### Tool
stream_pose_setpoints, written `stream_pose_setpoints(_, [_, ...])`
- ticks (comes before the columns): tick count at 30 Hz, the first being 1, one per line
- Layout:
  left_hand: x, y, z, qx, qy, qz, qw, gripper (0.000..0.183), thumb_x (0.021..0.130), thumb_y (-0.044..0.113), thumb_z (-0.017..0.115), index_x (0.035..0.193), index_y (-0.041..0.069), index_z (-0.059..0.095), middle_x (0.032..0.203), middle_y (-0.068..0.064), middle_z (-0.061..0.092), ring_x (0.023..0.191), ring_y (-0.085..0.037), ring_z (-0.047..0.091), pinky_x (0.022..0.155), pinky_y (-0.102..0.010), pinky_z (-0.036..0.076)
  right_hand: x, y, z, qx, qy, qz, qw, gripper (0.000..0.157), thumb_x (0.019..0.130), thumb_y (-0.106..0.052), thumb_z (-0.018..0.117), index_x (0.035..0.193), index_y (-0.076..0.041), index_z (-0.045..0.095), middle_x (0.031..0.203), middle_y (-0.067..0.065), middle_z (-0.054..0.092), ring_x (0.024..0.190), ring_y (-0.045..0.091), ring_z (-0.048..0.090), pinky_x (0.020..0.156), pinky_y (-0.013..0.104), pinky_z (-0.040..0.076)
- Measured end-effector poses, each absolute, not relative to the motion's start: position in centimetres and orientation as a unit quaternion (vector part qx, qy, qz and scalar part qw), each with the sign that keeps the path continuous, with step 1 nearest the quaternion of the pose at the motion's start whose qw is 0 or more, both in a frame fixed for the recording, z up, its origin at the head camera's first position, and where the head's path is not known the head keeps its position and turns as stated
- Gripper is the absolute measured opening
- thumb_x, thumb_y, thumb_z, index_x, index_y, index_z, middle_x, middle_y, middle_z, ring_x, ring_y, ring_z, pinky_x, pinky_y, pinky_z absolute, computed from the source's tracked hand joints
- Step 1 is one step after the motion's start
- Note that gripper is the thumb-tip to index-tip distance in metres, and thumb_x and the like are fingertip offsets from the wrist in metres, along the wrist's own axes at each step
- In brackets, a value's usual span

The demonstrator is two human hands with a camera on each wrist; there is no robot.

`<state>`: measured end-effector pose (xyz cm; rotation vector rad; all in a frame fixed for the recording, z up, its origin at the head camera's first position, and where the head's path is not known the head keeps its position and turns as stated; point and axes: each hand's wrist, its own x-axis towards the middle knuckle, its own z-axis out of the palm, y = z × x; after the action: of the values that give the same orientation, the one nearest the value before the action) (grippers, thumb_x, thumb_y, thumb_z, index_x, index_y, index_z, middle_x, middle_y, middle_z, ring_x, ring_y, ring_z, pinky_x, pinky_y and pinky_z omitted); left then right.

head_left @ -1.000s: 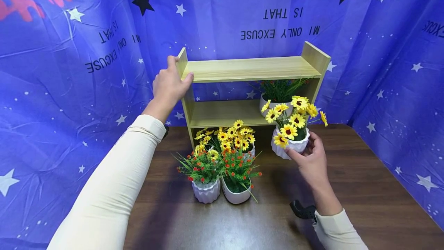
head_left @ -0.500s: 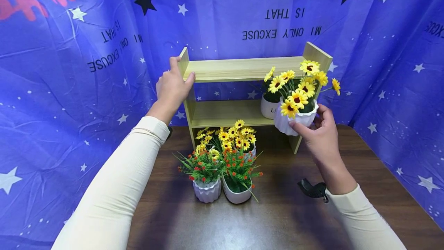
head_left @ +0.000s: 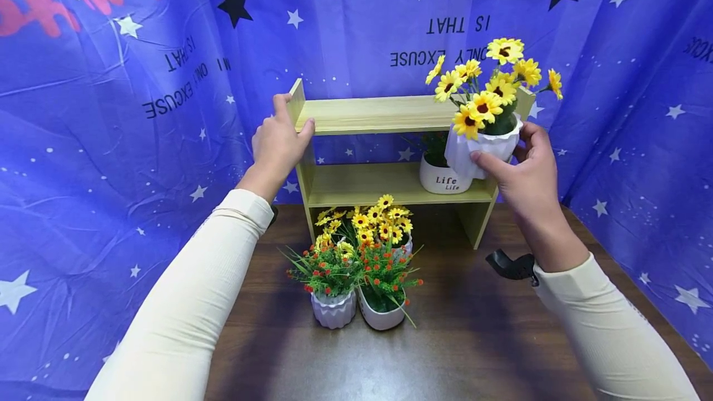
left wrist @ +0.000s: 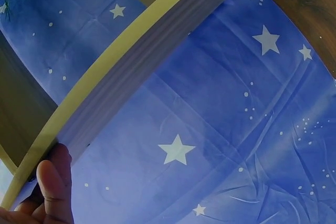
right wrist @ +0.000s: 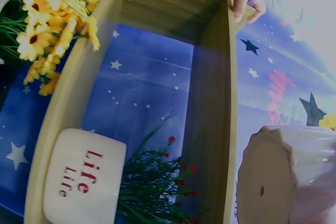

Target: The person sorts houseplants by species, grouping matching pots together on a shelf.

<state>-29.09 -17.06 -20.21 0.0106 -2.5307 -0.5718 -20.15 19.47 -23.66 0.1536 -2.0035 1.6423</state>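
Observation:
My right hand (head_left: 529, 184) grips a white fluted pot of yellow artificial sunflowers (head_left: 481, 147), held upright in the air before the right end of the wooden shelf (head_left: 379, 113). The bottom of this pot (right wrist: 265, 177), with a small hole, faces the right wrist view. With thumb and fingers, my left hand (head_left: 278, 144) holds the shelf's left side panel near the top; the left wrist view has the fingers (left wrist: 55, 187) at its edge. On the middle board, partly behind the raised pot, stands a white pot marked "Life" (head_left: 440, 178) with red-flecked grass.
Two white pots with red-flowered greenery (head_left: 332, 309) (head_left: 383, 317) stand on the dark wooden table (head_left: 445, 351). Behind them, yellow-flowered pots (head_left: 384, 224) sit at the shelf's lower left. A blue starry curtain (head_left: 356, 30) hangs close behind.
My right hand has lifted the sunflower pot from below the middle board up to the top board's level, slightly rightward. The "Life" lettering has come into sight. My left hand stays on the panel.

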Motion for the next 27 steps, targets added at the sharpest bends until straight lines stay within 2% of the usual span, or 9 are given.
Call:
stream_pose_setpoints(9, [-29.2,-17.0,-20.1,0.004,-0.938,-0.209,0.275,0.063,0.096,0.049,0.054,0.145,0.018,0.030,0.097,-0.027,0.065,0.084,-0.045,0.065,0.068,-0.055,0.048,-22.2,19.7,-21.5,0.047,-0.736,0.613,0.284,0.074,0.081,-0.015,0.082,0.142,-0.011,0.040,0.135,0.003,0.045,0.120,0.021,0.050,0.099,0.039,0.046])
stream_pose_setpoints(20, [-29.2,-16.9,-19.9,0.005,-0.940,-0.211,0.267,0.064,0.095,0.050,0.055,0.144,0.018,0.029,0.095,-0.027,0.065,0.084,-0.045,0.065,0.068,-0.055,0.048,-24.2,19.6,-20.1,0.014,-0.743,0.607,0.281,0.075,0.080,-0.019,0.084,0.140,-0.012,0.040,0.130,0.002,0.048,0.112,0.016,0.053,0.092,0.032,0.048])
stream_pose_setpoints(27, [-29.1,-17.0,-19.8,0.003,-0.944,-0.208,0.257,0.066,0.095,0.051,0.056,0.144,0.017,0.028,0.095,-0.026,0.064,0.084,-0.044,0.065,0.068,-0.055,0.048,-25.2,19.7,-19.2,-0.009,-0.761,0.591,0.269,0.075,0.081,-0.026,0.083,0.140,-0.011,0.039,0.131,0.001,0.046,0.112,0.014,0.050,0.095,0.033,0.046])
